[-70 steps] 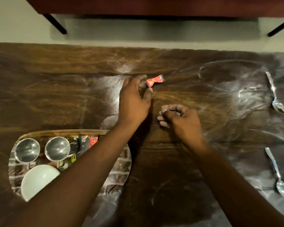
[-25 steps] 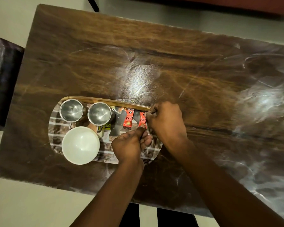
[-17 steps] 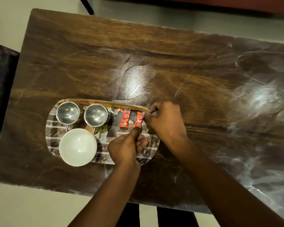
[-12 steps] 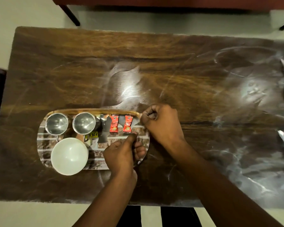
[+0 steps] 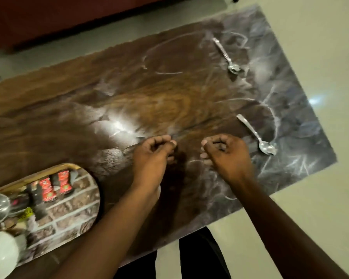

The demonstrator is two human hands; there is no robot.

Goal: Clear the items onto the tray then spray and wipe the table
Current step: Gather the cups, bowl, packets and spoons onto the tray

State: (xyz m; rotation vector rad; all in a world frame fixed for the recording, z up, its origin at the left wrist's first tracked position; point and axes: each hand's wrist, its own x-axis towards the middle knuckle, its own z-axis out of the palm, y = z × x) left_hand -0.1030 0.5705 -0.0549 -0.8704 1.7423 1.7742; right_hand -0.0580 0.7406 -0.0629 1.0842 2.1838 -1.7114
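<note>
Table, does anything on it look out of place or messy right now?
The far spoon and near spoon lie loose at the table's right end, off the tray; whitish smears streak the top.

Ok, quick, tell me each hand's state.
Left hand: closed, fingers curled, nothing visible in it.
Right hand: closed, fingers curled, nothing visible in it.

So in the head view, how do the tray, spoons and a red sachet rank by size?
1. Tray, though cropped.
2. Nearer spoon and farther spoon: alike; nearness blurs it.
3. Right red sachet, shortest.
</note>
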